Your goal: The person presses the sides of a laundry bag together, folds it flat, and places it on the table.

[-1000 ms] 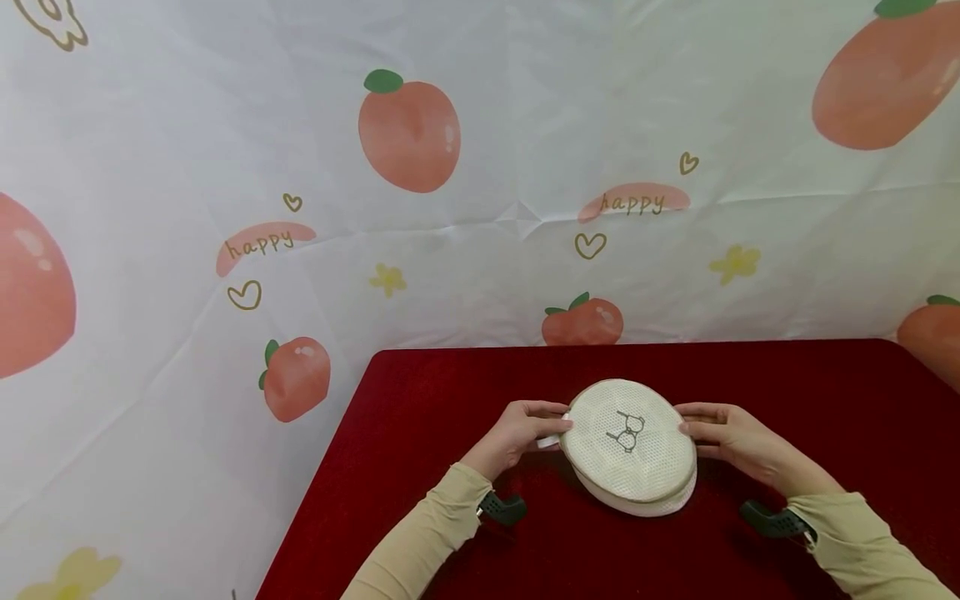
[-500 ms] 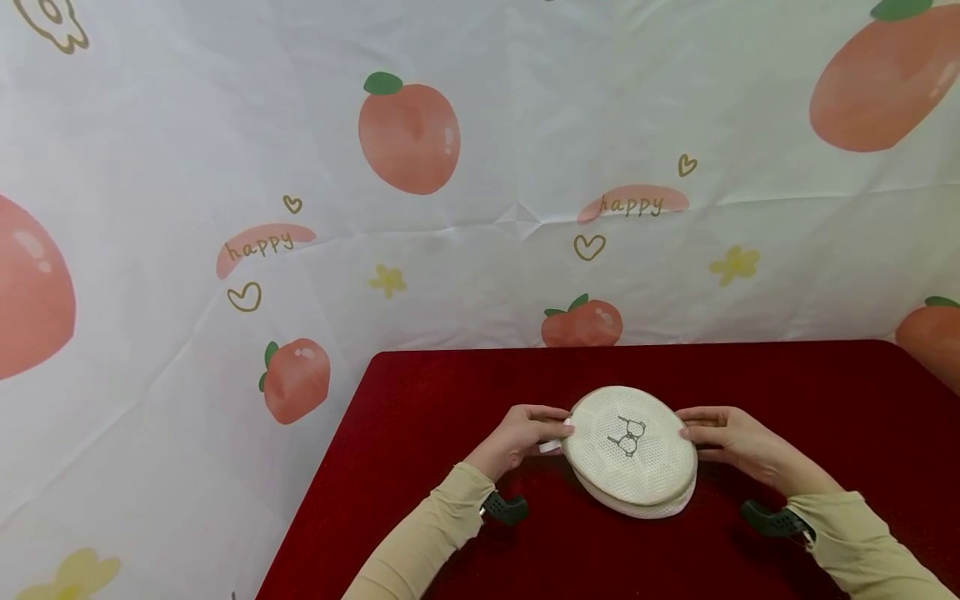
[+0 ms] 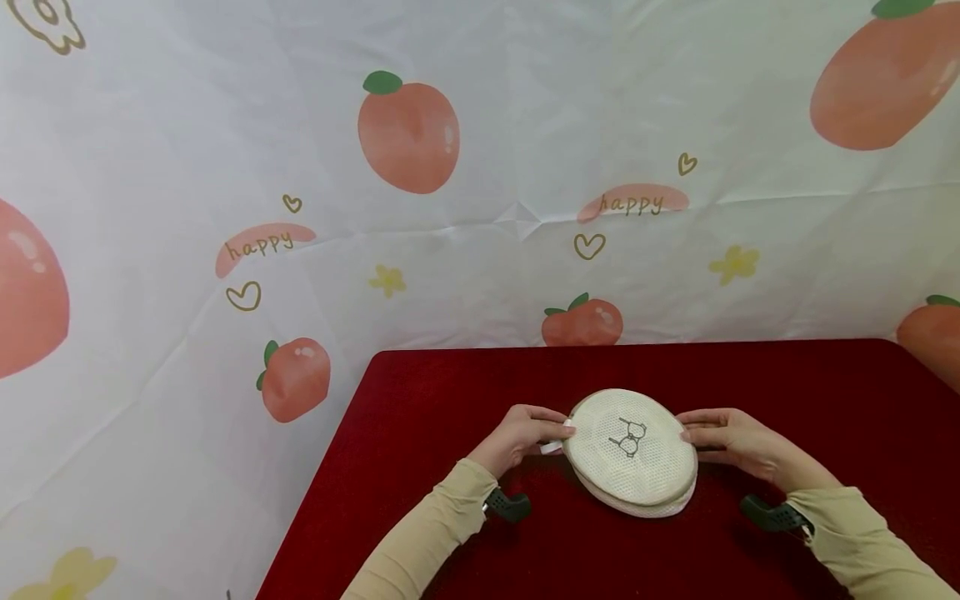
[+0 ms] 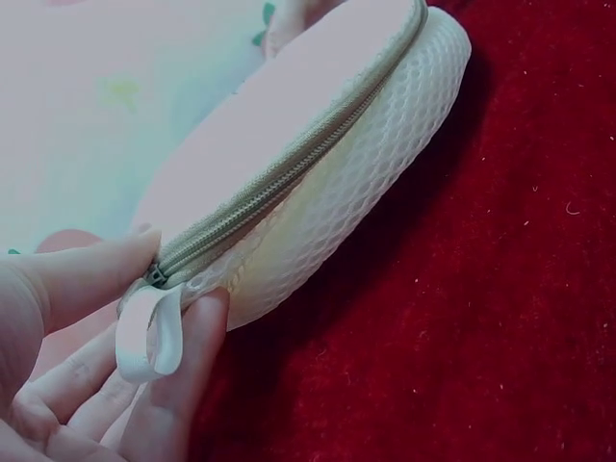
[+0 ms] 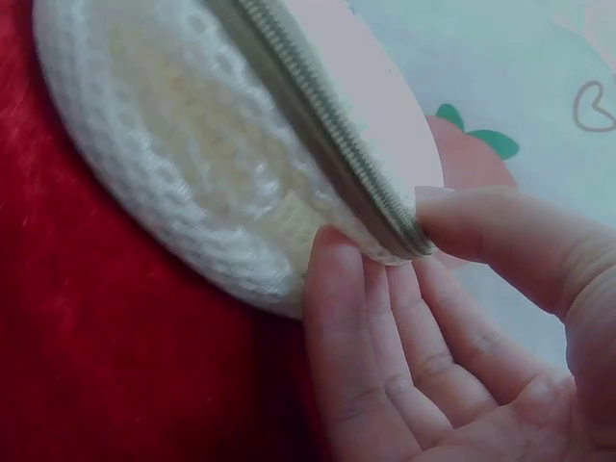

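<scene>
One round white mesh laundry pouch [image 3: 630, 450] lies on the red table [image 3: 787, 375], near the middle of the table and tilted, with its far side lifted. On its top there is one small dark drawing [image 3: 628, 435]. One grey zipper [image 4: 289, 183] runs around its edge, and one white loop tab [image 4: 149, 332] sits at the end of the zipper.

Two hands hold the pouch. The left hand [image 3: 517, 435] is at 9 o'clock of the pouch; in the left wrist view its thumb and fingers [image 4: 188, 366] pinch the edge narrowly, just at the loop tab. The right hand [image 3: 731, 437] is at 3 o'clock; in the right wrist view its thumb lies on top of the zipper edge and its fingers [image 5: 337, 318] touch the mesh under it, so it also pinches the rim.

Both arms wear beige sleeves [image 3: 420, 542]. Behind the table, at 12 o'clock, hangs one white cloth with printed peaches [image 3: 408, 133].
</scene>
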### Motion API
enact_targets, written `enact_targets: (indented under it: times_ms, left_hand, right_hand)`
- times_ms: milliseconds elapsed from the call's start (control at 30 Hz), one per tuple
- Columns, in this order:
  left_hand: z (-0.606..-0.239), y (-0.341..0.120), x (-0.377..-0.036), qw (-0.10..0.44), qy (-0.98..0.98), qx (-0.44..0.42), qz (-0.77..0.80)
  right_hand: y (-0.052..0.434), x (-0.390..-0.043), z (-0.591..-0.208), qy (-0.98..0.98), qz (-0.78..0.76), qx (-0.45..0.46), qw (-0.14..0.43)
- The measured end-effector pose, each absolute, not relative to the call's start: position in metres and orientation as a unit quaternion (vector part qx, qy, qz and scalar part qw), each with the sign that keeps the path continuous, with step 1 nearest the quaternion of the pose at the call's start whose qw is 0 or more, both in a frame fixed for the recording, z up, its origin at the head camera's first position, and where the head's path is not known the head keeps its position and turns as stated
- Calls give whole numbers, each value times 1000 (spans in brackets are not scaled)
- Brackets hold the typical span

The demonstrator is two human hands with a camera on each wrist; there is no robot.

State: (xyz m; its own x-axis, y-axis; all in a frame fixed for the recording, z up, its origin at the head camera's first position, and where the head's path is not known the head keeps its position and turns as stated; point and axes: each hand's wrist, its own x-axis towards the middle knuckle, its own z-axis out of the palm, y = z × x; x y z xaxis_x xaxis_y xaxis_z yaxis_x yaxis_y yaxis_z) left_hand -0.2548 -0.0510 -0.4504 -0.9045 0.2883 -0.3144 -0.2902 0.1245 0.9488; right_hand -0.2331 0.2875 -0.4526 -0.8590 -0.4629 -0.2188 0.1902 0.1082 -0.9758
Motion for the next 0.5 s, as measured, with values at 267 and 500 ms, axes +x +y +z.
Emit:
enact_targets:
  times_ms: [267,500]
  left_hand:
    - [-452,-46,-257,217,714,-23,665]
    - [-457,-43,-260,210,720,-35,661]
  right_hand:
    - [289,-236,-460,693,-670,-83,253]
    - [288,-235,-460,707,-656,-85,249]
